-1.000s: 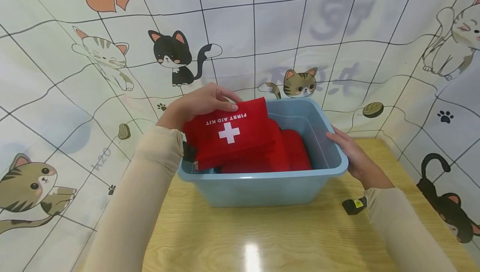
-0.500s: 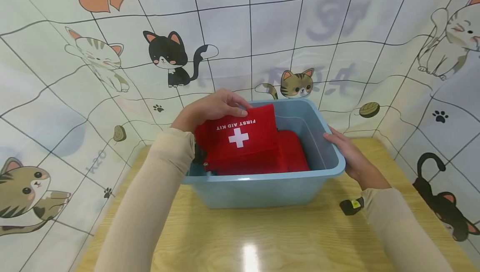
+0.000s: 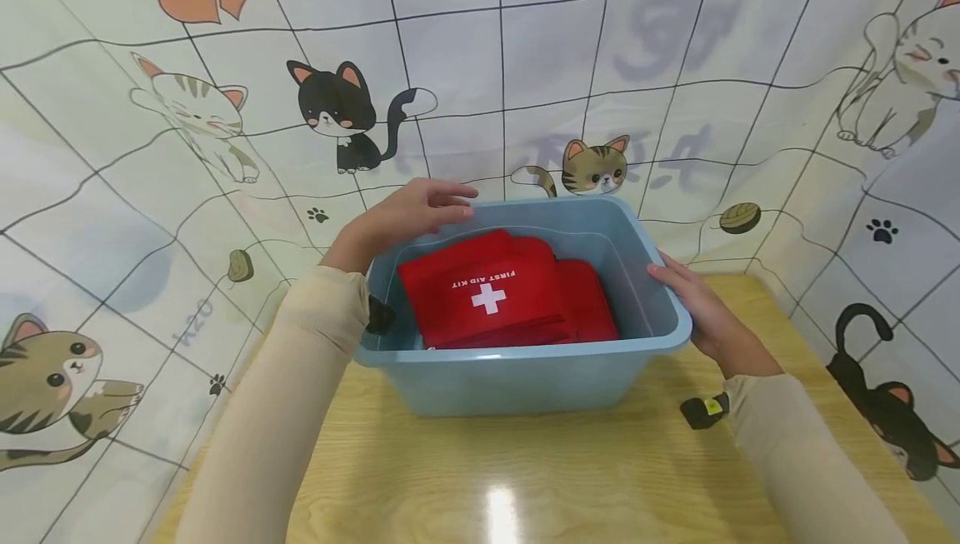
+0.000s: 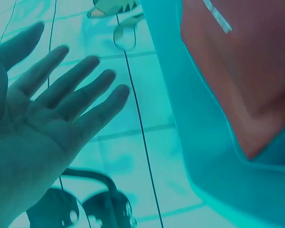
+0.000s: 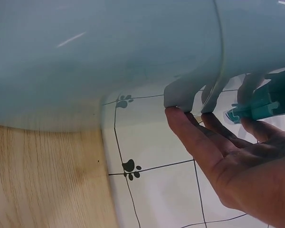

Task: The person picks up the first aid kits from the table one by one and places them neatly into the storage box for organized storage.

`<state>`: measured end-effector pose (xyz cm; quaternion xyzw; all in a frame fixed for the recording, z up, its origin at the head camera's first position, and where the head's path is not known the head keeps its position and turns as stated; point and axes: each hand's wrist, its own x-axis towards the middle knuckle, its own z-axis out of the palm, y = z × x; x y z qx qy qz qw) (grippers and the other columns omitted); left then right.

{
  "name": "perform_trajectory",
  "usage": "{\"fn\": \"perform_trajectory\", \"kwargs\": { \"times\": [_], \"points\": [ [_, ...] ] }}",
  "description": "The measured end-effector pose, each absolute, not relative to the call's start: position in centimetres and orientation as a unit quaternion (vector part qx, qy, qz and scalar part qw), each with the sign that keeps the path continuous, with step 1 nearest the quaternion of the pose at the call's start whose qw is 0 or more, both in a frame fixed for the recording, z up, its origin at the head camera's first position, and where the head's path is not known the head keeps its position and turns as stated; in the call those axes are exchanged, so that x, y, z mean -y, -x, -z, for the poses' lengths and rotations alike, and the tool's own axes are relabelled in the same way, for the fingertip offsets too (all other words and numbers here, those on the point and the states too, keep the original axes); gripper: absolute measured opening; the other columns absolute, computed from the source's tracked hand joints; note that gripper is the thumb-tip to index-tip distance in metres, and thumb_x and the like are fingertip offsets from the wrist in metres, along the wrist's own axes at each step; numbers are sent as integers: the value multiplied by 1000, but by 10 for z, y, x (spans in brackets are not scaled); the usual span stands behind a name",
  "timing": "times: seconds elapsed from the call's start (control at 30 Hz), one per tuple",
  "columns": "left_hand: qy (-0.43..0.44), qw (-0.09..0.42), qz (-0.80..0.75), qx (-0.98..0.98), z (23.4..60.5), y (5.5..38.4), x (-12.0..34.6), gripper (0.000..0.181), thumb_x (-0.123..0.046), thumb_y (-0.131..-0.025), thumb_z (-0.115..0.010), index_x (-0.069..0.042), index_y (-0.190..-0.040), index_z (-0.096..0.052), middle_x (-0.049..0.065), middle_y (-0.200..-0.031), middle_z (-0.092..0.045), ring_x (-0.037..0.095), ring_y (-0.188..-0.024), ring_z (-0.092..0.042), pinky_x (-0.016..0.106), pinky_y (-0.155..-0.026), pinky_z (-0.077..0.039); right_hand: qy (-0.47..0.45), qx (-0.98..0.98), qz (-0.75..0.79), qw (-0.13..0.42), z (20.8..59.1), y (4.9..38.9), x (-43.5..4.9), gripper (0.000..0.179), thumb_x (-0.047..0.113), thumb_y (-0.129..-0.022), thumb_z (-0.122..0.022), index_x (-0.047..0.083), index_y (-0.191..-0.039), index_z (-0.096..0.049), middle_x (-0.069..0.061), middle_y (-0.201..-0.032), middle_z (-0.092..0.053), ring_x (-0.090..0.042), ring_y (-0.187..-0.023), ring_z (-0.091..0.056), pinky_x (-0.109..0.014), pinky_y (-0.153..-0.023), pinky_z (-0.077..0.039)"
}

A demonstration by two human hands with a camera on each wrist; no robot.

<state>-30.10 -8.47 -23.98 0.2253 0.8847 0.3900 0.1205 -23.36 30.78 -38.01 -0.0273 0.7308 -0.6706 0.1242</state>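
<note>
A light blue plastic tub (image 3: 510, 381) stands on the table, with several red first aid pouches in it. The top pouch (image 3: 487, 277) lies flat on the others, its white cross and lettering facing up. My left hand (image 3: 405, 219) hovers over the tub's back left rim, holding nothing. In the left wrist view this hand (image 4: 47, 114) has its fingers spread, beside the tub wall (image 4: 194, 156). At the tub's right side, my right hand (image 3: 697, 302) holds the rim, thumb over the edge. The right wrist view shows its fingers (image 5: 185, 130) against the outer wall.
A wooden table (image 3: 420, 477) carries the tub. Behind it and at both sides rises a white wall covering (image 3: 465, 69) with grid lines and cartoon cats. A black strapped device (image 3: 703, 411) shows at the right wrist, another (image 3: 380, 315) at the left.
My left hand has let go of the top first aid pouch, which dropped flat onto the pile in the tub. The hand has moved slightly left. The right hand stays at the rim.
</note>
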Motion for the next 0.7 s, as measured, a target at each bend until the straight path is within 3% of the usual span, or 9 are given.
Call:
{"fn": "perform_trajectory", "kwargs": {
  "times": [0.23, 0.37, 0.47, 0.7],
  "points": [
    [-190, -19, -370, -909, 255, 297, 120, 48, -28, -100, -59, -12, -145, -52, 10, -142, -56, 31, -128, -54, 50, -102, -48, 36, -750, 648, 128, 380, 236, -315, 71, 49, -105, -39, 27, -160, -1, -22, -163, -7, -47, -140, -19, -60, -106, -31],
    [-167, -80, -345, -920, 267, 297, 139, 47, -27, -102, -53, -11, -145, -51, 14, -146, -52, 34, -136, -46, 56, -110, -38, 34, -763, 632, 129, 377, 237, -321, 72, 50, -105, -37, 24, -160, 0, -22, -162, -8, -46, -140, -21, -55, -105, -33],
    [-151, -110, -334, -924, 276, 299, 151, 45, -26, -103, -50, -9, -145, -52, 16, -147, -50, 35, -140, -41, 57, -114, -31, 32, -790, 602, 111, 375, 238, -326, 72, 51, -105, -35, 22, -160, 1, -24, -163, -7, -49, -141, -21, -59, -105, -34],
    [-99, -165, -341, -920, 300, 304, 178, 46, -23, -104, -49, 0, -144, -49, 21, -147, -49, 37, -141, -38, 54, -116, -29, 72, -876, 477, -2, 363, 238, -337, 67, 44, -107, -28, 17, -160, 3, -22, -164, 3, -50, -148, 1, -74, -110, -6]
  ]
}}
